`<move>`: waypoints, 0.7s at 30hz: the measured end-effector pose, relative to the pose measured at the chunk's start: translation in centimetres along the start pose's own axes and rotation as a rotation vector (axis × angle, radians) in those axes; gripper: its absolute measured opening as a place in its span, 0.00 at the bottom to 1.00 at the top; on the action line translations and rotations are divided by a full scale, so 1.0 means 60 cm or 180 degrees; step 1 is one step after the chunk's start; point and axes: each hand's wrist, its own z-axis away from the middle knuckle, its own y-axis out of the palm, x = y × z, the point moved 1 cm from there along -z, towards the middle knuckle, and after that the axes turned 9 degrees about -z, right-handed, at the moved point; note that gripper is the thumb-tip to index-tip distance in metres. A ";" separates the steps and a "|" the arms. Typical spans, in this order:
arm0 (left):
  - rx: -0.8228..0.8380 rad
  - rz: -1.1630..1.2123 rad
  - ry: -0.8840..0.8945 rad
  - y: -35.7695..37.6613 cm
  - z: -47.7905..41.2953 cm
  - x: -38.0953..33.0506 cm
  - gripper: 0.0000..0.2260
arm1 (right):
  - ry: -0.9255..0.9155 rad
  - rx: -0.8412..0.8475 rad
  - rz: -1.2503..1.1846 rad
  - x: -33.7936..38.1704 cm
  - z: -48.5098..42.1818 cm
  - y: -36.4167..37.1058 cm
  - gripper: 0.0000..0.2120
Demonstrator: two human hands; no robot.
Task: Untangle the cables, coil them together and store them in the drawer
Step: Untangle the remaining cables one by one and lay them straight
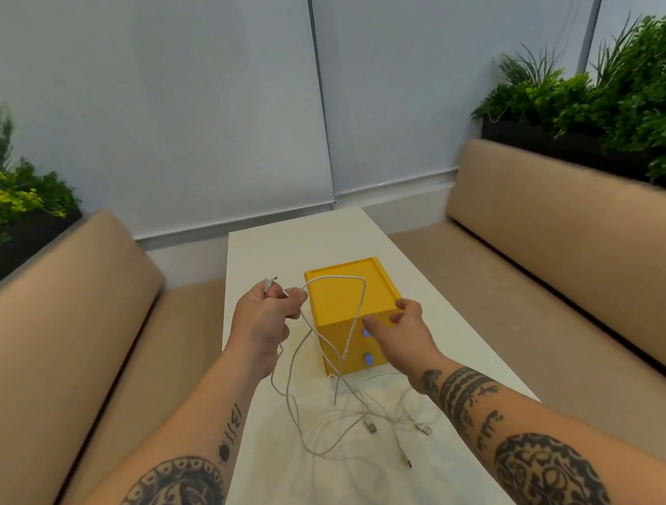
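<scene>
1. Left hand [266, 325]: raised above the left edge of the long white table [302, 239]; fingers curled tight round a bunch of thin white cables [364, 421]; 1 grey-white plug end [270, 281] sticks out above the fist.
2. From that fist, 1 strand arcs up and over the top of the small yellow plastic drawer box [346, 289], then falls down its front face; other strands hang from the hand to the tabletop.
3. Remaining cable lies in a loose tangled heap on the table, just in front of the box and between the 2 forearms; 3 plug ends show in the heap, 2 of them USB-type [370, 426] [426, 428], 1 slimmer one [406, 460] nearest the camera.
4. Right hand [401, 327]: at the box's front upper right corner; fingers loosely bent, thumb held apart from them, nothing clasped; the hanging strand runs just beside the thumb tip; contact cannot be told.
5. Box front carries 2 small blue knobs [369, 359], 1 above the other; both drawers sit flush, closed.
6. Surroundings: beige padded benches [70, 322] along both sides of the table; green plants in dark planters [605, 96] behind each backrest; pale roller blinds [208, 96] on the far wall.
</scene>
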 end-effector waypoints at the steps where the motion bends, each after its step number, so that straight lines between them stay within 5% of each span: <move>1: 0.0011 0.0015 0.0007 0.001 0.002 -0.001 0.20 | 0.0169 0.0143 0.0035 -0.005 0.000 0.001 0.36; 7: -0.0033 0.0108 -0.0038 0.002 0.010 0.001 0.21 | 0.0238 0.0414 -0.0054 -0.029 0.005 0.013 0.13; 11: -0.0183 -0.0080 -0.0066 -0.005 0.009 0.012 0.21 | 0.0300 0.0411 -0.0445 -0.021 0.015 0.004 0.06; 16: -0.0319 -0.0543 -0.0017 -0.001 0.008 0.019 0.21 | -0.0019 0.0231 -0.1028 0.006 0.018 -0.025 0.10; 21: -0.0227 -0.1313 -0.0111 -0.002 0.003 0.015 0.14 | -0.0163 0.0766 -0.1502 0.051 0.028 -0.048 0.10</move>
